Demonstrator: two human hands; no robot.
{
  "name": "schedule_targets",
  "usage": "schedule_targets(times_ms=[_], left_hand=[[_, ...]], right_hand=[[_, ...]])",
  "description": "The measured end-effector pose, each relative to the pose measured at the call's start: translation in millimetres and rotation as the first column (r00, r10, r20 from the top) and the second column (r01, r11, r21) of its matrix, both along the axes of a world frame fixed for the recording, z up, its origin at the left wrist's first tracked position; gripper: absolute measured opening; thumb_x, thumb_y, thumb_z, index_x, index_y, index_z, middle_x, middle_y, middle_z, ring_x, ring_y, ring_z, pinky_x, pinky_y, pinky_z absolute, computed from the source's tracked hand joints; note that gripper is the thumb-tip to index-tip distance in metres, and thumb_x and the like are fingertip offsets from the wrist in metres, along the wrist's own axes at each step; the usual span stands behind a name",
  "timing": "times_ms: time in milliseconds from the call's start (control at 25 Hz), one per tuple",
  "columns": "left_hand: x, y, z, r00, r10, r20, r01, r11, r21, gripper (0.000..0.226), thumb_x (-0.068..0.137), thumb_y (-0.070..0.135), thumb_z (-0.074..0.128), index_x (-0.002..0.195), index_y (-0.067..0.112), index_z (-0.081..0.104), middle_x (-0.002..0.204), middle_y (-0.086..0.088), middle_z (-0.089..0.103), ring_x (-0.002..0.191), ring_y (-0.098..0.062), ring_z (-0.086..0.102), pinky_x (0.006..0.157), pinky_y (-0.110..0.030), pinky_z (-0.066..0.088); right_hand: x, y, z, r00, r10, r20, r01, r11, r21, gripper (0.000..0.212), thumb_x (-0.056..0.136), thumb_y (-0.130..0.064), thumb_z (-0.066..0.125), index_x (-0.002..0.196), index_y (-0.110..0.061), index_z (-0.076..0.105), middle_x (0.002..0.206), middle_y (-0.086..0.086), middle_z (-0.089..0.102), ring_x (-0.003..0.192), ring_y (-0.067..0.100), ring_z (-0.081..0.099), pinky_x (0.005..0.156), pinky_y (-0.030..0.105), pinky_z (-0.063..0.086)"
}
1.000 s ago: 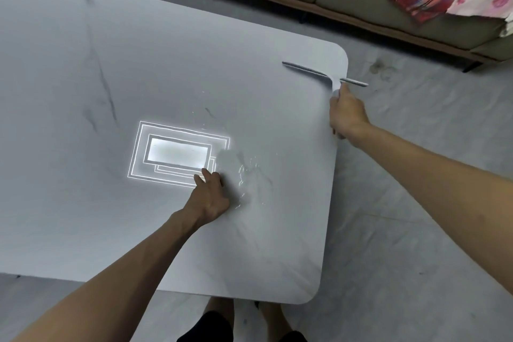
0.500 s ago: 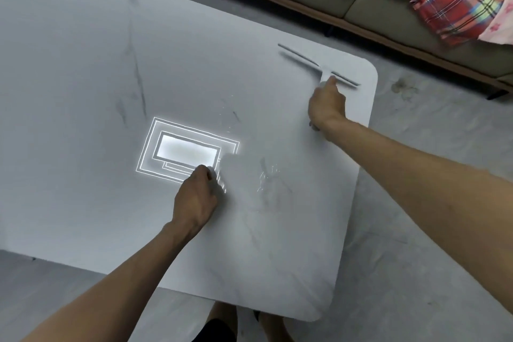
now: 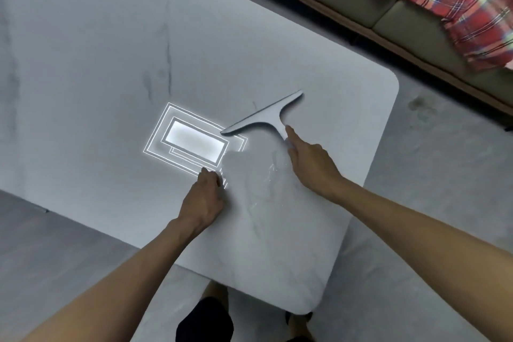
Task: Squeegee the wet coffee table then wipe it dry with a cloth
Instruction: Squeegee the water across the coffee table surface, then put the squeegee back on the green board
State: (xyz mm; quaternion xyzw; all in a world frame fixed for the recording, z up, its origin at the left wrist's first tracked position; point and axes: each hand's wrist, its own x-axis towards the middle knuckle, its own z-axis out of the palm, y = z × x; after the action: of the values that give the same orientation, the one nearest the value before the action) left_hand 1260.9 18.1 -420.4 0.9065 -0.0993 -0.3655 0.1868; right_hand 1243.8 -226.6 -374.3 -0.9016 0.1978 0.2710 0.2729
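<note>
Squeegee (image 3: 266, 116) handle sits gripped in the right hand (image 3: 311, 164), forefinger extended along it; left hand (image 3: 204, 203) curled, empty.

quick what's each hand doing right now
Left hand: fingers curled, resting on the coffee table, holding nothing visible.
Right hand: closed on the squeegee handle.

arms (image 3: 416, 219): bare, sleeveless | shorts (image 3: 204, 319): black | feet: bare
</note>
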Motion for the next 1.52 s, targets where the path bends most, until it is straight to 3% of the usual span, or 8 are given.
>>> schedule_targets(times_ms=[280, 400, 720, 880, 1000, 1200, 1360, 1520], left_hand=[[-74.9, -23.3, 6.5, 0.988, 0.078, -0.136, -0.080, 0.997, -0.009, 0.025, 0.080, 0.005, 0.047, 0.103, 0.013, 0.041, 0.075, -0.002, 0.050, 0.064, -0.026, 0.049, 0.054, -0.034, 0.034], [-109.5, -37.5, 16.6, 0.977, 0.179, -0.117, -0.178, 0.984, 0.020, 0.024, 0.082, 0.011, 0.050, 0.103, 0.016, 0.041, 0.079, -0.007, 0.058, 0.071, -0.028, 0.055, 0.060, -0.038, 0.041], [-215.4, -52.7, 94.9, 0.842, 0.515, -0.162, -0.532, 0.842, -0.088, 0.025, 0.084, 0.016, 0.056, 0.108, 0.018, 0.048, 0.111, -0.005, 0.061, 0.102, -0.030, 0.059, 0.078, -0.035, 0.046], [-266.2, -32.8, 139.9, 0.740, 0.641, -0.204, -0.671, 0.726, -0.153, 0.018, 0.081, 0.010, 0.059, 0.096, 0.019, 0.055, 0.101, -0.001, 0.064, 0.096, -0.026, 0.061, 0.077, -0.034, 0.046], [-304.4, -12.4, 174.2, 0.669, 0.717, -0.196, -0.743, 0.641, -0.190, 0.017, 0.080, 0.008, 0.059, 0.087, 0.023, 0.055, 0.093, -0.001, 0.066, 0.086, -0.021, 0.061, 0.071, -0.028, 0.046], [-373.6, 2.7, 232.4, 0.522, 0.781, -0.342, -0.850, 0.443, -0.285, 0.011, 0.085, 0.011, 0.058, 0.088, 0.021, 0.057, 0.092, -0.009, 0.069, 0.069, -0.020, 0.067, 0.065, -0.029, 0.047], [-467.2, 1.1, 304.2, 0.459, 0.773, -0.438, -0.880, 0.326, -0.346, 0.026, 0.088, 0.036, 0.062, 0.099, 0.012, 0.061, 0.091, -0.011, 0.073, 0.068, -0.023, 0.071, 0.059, -0.027, 0.053], [-578.6, -23.5, 375.0, 0.481, 0.751, -0.452, -0.864, 0.318, -0.391, 0.042, 0.078, 0.051, 0.068, 0.093, 0.012, 0.067, 0.084, -0.007, 0.075, 0.069, -0.023, 0.072, 0.063, -0.028, 0.056]], right_hand=[[-113.6, -77.6, 32.8, 0.992, 0.098, -0.081, -0.101, 0.994, -0.040, 0.051, 0.103, -0.028, 0.033, 0.152, -0.031, 0.018, 0.075, 0.001, 0.056, 0.065, 0.017, 0.054, 0.055, 0.029, 0.041], [-129.1, -104.5, 47.0, 0.999, 0.028, 0.022, -0.028, 1.000, -0.005, 0.043, 0.103, -0.032, 0.029, 0.147, -0.035, 0.026, 0.067, 0.001, 0.053, 0.055, 0.013, 0.048, 0.046, 0.024, 0.033], [-179.3, -101.9, 102.5, 0.965, 0.259, 0.028, -0.260, 0.964, 0.052, 0.041, 0.101, -0.025, 0.028, 0.141, -0.032, 0.034, 0.078, 0.013, 0.057, 0.076, 0.033, 0.055, 0.056, 0.032, 0.039], [-201.4, -78.5, 134.0, 0.957, 0.289, 0.036, -0.291, 0.953, 0.088, 0.027, 0.100, -0.031, 0.028, 0.118, -0.025, 0.048, 0.079, 0.009, 0.051, 0.081, 0.035, 0.052, 0.067, 0.036, 0.039], [-222.7, -45.2, 168.9, 0.988, 0.153, -0.020, -0.140, 0.940, 0.311, 0.032, 0.099, -0.038, 0.032, 0.083, -0.016, 0.048, 0.068, 0.002, 0.047, 0.066, 0.025, 0.044, 0.055, 0.031, 0.032], [-268.0, 18.8, 219.9, 0.863, -0.005, -0.505, 0.375, 0.675, 0.635, 0.021, 0.099, -0.015, 0.047, 0.092, -0.002, 0.062, 0.083, 0.009, 0.065, 0.068, 0.016, 0.053, 0.066, 0.027, 0.041], [-349.1, 60.1, 266.7, 0.813, 0.218, -0.540, 0.286, 0.659, 0.696, 0.023, 0.099, -0.014, 0.050, 0.108, 0.004, 0.060, 0.077, 0.003, 0.067, 0.066, 0.012, 0.050, 0.059, 0.022, 0.039], [-447.0, 72.8, 311.7, 0.815, 0.332, -0.474, 0.192, 0.618, 0.762, 0.008, 0.097, -0.005, 0.049, 0.092, -0.004, 0.056, 0.074, 0.008, 0.053, 0.063, 0.014, 0.043, 0.059, 0.020, 0.040]])
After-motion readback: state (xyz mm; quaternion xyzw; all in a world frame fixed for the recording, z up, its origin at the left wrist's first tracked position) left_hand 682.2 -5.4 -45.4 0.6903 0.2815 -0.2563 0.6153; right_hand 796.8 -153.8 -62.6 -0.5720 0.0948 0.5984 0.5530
